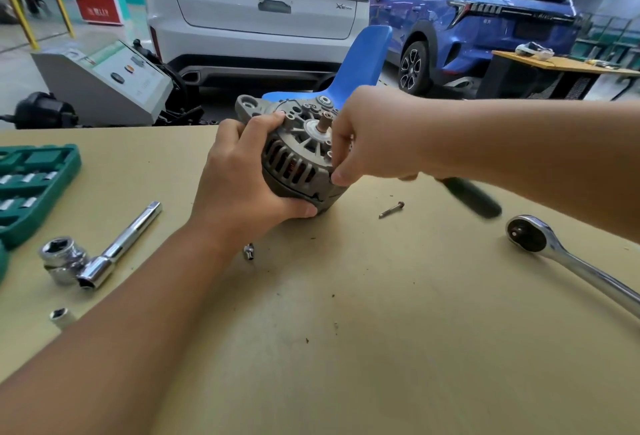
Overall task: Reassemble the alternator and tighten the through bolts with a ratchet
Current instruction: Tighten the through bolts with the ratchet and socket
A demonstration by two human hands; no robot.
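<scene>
Within left hand [239, 171] grip, alternator [298, 161].

The grey metal alternator [294, 157] sits a little above the centre of the frame, tilted on its edge, its slotted end and short shaft facing up toward the camera. One loose through bolt [391, 210] lies flat just right of it. The chrome ratchet [568, 258] lies at the right edge, head pointing upper left.
</scene>
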